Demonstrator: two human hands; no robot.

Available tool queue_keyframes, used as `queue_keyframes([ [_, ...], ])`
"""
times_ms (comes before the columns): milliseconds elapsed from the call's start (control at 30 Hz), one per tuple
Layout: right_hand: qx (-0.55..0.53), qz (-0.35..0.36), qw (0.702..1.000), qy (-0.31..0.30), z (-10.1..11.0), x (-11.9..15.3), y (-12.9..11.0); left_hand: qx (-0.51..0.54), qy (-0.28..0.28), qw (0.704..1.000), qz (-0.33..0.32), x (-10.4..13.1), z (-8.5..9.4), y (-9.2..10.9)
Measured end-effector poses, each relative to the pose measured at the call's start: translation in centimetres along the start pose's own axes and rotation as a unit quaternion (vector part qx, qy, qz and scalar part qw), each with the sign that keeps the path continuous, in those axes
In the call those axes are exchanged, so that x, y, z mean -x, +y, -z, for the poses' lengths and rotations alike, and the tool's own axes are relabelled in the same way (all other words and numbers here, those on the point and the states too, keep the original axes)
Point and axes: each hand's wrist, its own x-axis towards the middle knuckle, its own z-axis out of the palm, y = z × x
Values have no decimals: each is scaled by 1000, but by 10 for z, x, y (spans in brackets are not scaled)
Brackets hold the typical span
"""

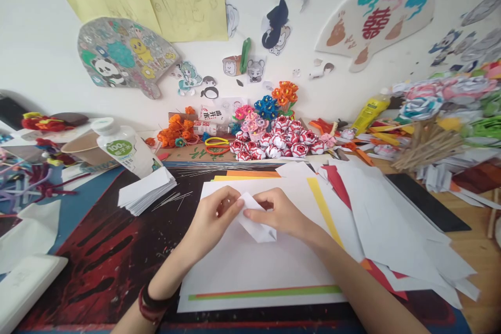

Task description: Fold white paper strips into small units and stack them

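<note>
A small folded piece of white paper (256,227) is held between both hands, above a large white sheet (250,271) on the desk. My left hand (219,214) pinches its upper left edge between thumb and fingers. On the other side, my right hand (276,211) grips the upper right part, thumb in front and fingers curled behind. The paper's lower end points down and right, with a folded flap showing. Yellow (324,211) and green (270,292) strips lie on the large sheet.
A stack of white paper pieces (146,190) and a white bottle (125,146) stand left. Loose white sheets (395,219) and a black slab (428,202) lie right. Red-and-white paper flowers (274,141) line the back, near a yellow bottle (371,109).
</note>
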Motion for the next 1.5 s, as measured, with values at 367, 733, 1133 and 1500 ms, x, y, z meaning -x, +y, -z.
queue_keyframes([
  [367,-198,-22,976,93,-2,-8,7,245,106,959,96,0,0,2],
  [733,-132,-15,984,115,-6,-6,8,115,78,988,68,3,-12,5],
  [1133,-154,3,986,70,-1,-6,6,35,91,994,55,6,-10,3],
  [1500,-141,-14,987,69,3,-3,4,13,86,995,43,9,-10,7],
])
